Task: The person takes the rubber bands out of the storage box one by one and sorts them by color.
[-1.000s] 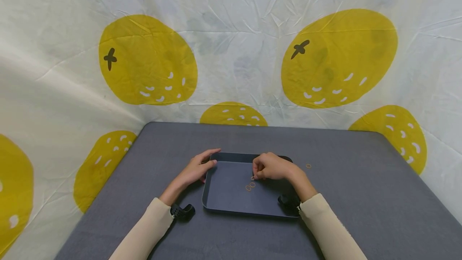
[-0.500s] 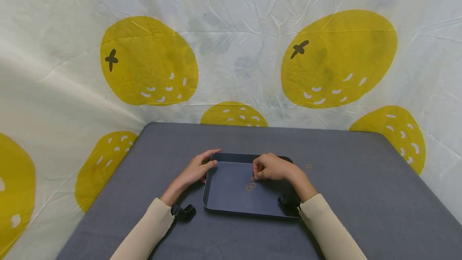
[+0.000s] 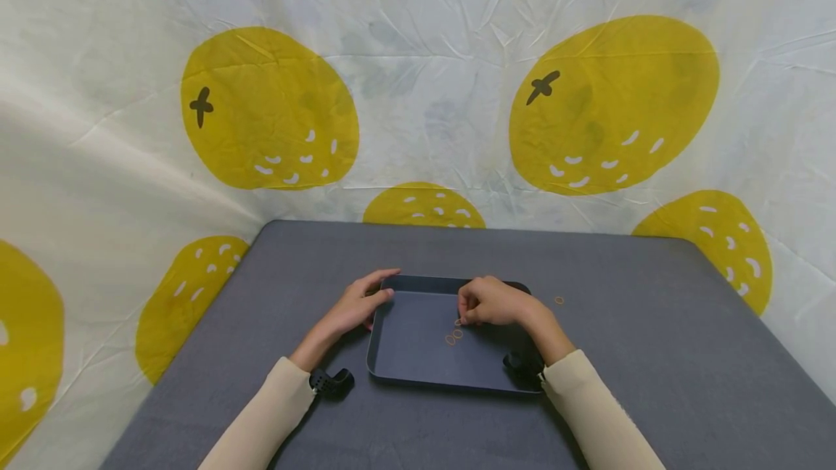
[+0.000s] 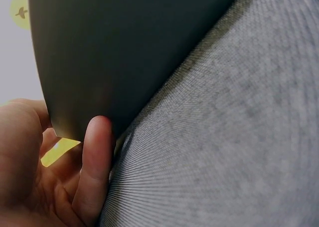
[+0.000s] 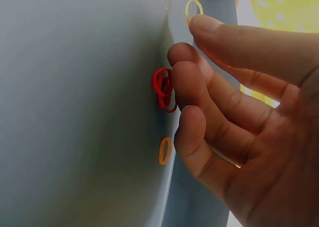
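A shallow dark grey tray lies on the table. My left hand grips its left wall near the far corner; in the left wrist view a fingertip presses the outer side. Over the tray's far right part, my right hand has curled fingers. Its thumb and forefinger pinch a thin yellow-orange rubber band. Below the fingertips in the right wrist view sits a clump of red rubber bands, hidden in the head view. Two orange rubber bands lie close together on the tray floor.
One more orange rubber band lies on the grey table cloth, right of the tray. Behind the table hangs a white cloth printed with yellow fruit. Dark wrist devices sit under both forearms.
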The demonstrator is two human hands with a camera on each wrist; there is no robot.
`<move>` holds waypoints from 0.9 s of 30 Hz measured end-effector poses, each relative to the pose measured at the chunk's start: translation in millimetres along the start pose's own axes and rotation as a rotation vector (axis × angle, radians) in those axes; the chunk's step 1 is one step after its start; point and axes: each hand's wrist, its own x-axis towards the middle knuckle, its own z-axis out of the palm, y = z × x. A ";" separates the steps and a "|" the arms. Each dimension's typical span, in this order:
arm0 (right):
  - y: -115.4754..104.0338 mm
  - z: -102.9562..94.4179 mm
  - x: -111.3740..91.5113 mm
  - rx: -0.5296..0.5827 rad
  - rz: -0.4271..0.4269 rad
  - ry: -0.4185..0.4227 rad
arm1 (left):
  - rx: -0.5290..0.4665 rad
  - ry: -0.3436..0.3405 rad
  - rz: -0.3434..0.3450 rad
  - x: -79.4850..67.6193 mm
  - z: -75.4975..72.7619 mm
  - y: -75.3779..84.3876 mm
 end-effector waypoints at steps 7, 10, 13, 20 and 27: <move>1.8 0.0 1.0 0.013 -0.008 -0.002 | -0.003 0.004 -0.007 0.1 -0.2 1.4; 2.0 -0.3 0.8 0.015 -0.010 -0.004 | -0.005 0.006 -0.009 0.4 -0.1 1.4; 2.0 -0.7 0.6 0.015 -0.010 -0.005 | -0.006 0.008 -0.011 0.9 -0.1 1.4; 1.8 -1.2 0.7 0.020 -0.006 -0.007 | -0.003 0.011 -0.015 1.1 -0.6 0.9; 2.1 -0.2 1.9 0.024 -0.014 -0.013 | -0.012 0.008 -0.007 -0.8 -1.2 0.4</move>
